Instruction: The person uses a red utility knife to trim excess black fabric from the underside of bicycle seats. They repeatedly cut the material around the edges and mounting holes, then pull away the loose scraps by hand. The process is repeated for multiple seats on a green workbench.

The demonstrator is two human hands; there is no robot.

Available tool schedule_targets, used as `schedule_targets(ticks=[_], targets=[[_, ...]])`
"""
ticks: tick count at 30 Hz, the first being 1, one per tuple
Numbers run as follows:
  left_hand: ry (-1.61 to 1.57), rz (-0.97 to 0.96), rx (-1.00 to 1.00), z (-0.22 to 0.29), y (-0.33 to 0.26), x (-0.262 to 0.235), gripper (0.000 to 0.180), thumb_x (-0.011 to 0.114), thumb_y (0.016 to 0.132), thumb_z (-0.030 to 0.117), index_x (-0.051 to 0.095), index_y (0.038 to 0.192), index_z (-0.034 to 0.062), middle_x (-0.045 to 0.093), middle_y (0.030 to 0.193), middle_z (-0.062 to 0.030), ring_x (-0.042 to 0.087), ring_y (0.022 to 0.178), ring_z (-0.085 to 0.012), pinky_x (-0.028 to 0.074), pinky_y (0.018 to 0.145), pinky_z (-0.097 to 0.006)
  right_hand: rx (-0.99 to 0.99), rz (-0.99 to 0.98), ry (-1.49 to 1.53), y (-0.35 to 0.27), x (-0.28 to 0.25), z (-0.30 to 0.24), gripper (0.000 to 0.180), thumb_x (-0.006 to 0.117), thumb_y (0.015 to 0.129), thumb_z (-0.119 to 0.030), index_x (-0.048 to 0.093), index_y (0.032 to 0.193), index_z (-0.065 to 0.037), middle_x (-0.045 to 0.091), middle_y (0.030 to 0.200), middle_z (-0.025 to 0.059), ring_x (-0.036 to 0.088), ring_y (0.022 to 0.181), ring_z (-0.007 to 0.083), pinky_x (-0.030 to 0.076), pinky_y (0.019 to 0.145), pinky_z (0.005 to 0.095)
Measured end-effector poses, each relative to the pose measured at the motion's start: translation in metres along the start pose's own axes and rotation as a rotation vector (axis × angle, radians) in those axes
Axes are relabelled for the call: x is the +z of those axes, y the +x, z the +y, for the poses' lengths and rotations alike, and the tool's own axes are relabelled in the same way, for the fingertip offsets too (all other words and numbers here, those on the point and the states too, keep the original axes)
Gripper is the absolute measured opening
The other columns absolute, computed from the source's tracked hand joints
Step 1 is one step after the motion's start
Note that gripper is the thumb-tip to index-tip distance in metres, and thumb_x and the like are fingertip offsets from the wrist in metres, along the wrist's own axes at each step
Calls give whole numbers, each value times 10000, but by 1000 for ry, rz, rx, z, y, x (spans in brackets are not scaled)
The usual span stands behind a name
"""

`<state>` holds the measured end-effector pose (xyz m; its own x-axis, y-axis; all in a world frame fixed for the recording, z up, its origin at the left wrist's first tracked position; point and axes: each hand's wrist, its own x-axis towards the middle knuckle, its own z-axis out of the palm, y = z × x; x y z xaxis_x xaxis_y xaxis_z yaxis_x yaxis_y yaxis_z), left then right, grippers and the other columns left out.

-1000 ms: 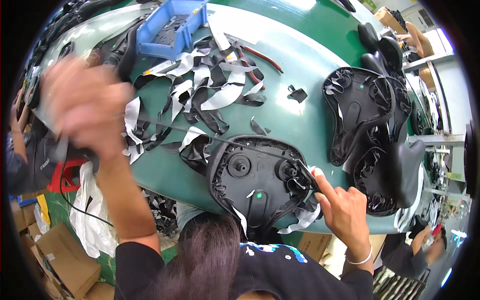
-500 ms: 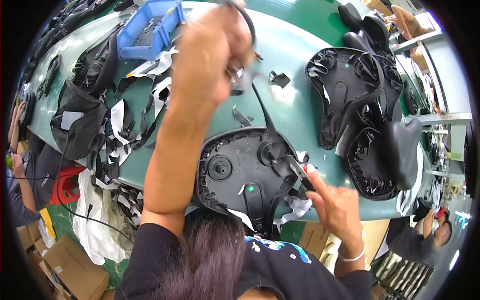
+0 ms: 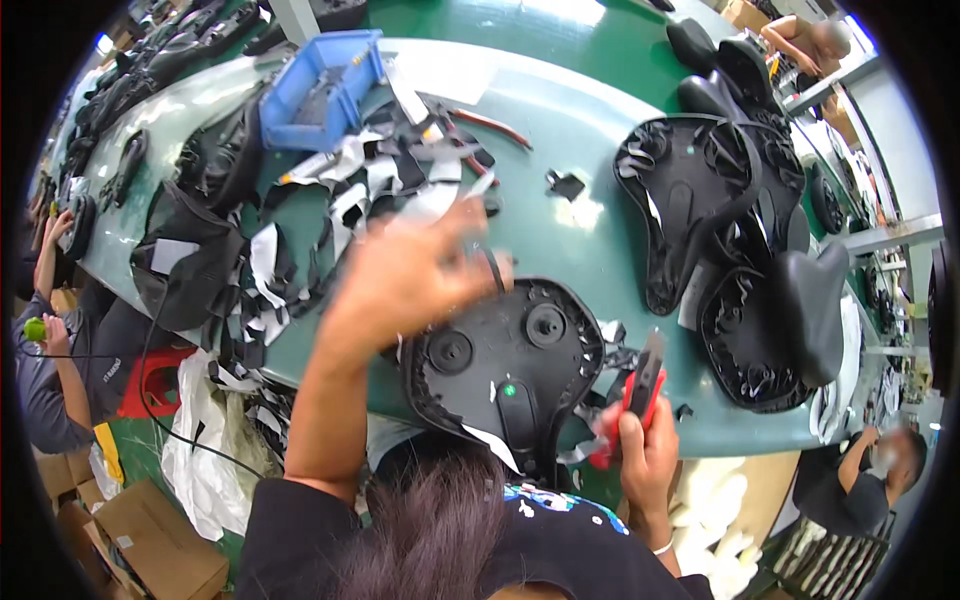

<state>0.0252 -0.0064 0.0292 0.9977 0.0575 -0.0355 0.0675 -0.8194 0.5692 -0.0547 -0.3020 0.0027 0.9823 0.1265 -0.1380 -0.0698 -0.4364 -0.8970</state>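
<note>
Right hand (image 3: pixel 650 452) holds snips (image 3: pixel 642 396) clear of seat (image 3: pixel 468 386), taut strip gone, likely severed; left hand (image 3: pixel 405 272) blurred, can't tell grip.

Between the scrap heap (image 3: pixel 365 180) and the stacked seats (image 3: pixel 685 190) at the table's (image 3: pixel 565 250) right edge, a bare lane is running from the seat shell (image 3: pixel 480 360), near the close edge, toward the far edge; 1 small black scrap (image 3: pixel 567 186) is lying in it. The left hand (image 3: pixel 415 265) is blocking the way between heap and shell. Along the near edge, the right hand (image 3: pixel 648 450) and its red-handled cutter (image 3: pixel 645 395) are leaving a narrow gap before the stacked seats.
</note>
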Motion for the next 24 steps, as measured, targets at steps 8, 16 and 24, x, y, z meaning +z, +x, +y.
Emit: schedule_targets(ticks=[8, 16, 24], targets=[[-921, 347, -236, -66, 58, -7, 235, 610, 909, 237, 631, 979, 14, 632, 844, -23, 584, 830, -128, 460, 765, -321, -386, 392, 95, 96, -8, -50, 208, 481, 983, -197, 478, 1107, -30, 571, 842, 35, 501, 634, 76, 432, 592, 220], [145, 237, 299, -60, 5, 72, 423, 669, 802, 420, 604, 1117, 144, 516, 1229, -112, 468, 1171, -312, 339, 955, -469, -247, 61, 312, 117, 51, -40, 238, 536, 958, -192, 526, 1109, -9, 604, 805, 56, 540, 613, 79, 445, 554, 224], [-208, -606, -73, -80, -129, -42, 352, 755, 745, 403, 738, 900, 88, 720, 838, -29, 679, 765, -187, 518, 699, -300, 44, -392, 681, 126, 79, -38, 443, 390, 1019, -378, 504, 1204, 8, 616, 743, 87, 542, 528, 99, 455, 485, 222]])
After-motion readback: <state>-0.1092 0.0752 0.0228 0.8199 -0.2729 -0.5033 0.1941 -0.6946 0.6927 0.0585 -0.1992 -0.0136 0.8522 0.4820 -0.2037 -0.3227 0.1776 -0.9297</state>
